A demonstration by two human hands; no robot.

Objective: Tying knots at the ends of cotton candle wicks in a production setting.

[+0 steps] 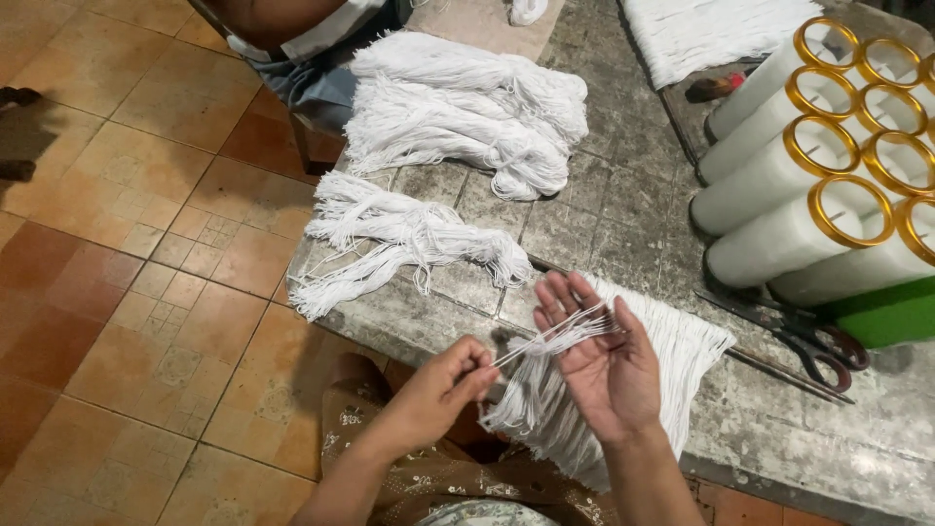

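My left hand (443, 388) pinches the ends of a few white threads (547, 338) near the table's front edge. These threads stretch taut to my right hand (601, 358), which is held palm up with its fingers spread and the threads running across them. Under my right hand lies a flat fan of white threads (672, 362) on the grey stone table (623, 205), its ends hanging over the front edge.
Bundles of white thread (399, 239) and a bigger heap (467, 107) lie farther back on the table. Clear tubes with gold rims (808, 166) are stacked at the right above a green box (891, 312). Scissors (808, 341) lie beside the fan. Another person's sleeve (312, 49) shows at the top.
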